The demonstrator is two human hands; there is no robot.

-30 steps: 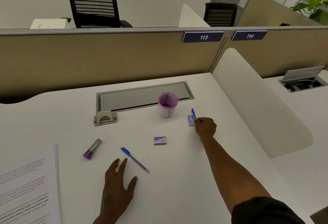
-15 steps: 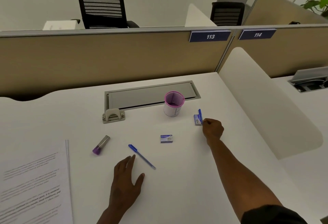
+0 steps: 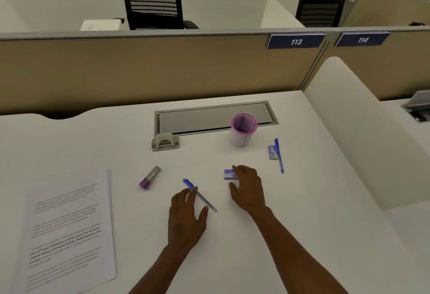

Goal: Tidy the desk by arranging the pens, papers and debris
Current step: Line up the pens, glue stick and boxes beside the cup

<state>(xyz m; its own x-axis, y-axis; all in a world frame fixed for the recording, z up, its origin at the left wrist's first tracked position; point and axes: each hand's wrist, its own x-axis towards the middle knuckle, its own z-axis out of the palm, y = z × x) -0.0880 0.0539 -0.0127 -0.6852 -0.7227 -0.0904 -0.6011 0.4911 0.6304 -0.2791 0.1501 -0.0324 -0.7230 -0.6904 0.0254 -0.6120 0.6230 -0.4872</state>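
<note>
A pink-rimmed pen cup stands upright near the middle of the white desk. One blue pen lies to its right beside a small blue-and-white box. A second blue pen lies diagonally in front; my left hand rests flat with its fingers over that pen's middle. My right hand is spread, fingertips touching another small blue box. A silver tube with a purple end lies to the left. A stack of printed papers sits at the front left.
A grey cable hatch is set into the desk behind the cup, with a small hole punch at its left corner. A beige partition wall closes the back. A white curved divider bounds the right side.
My right hand let go of the far pen and came back left to the nearer small box. My left hand slid forward onto the diagonal pen.
</note>
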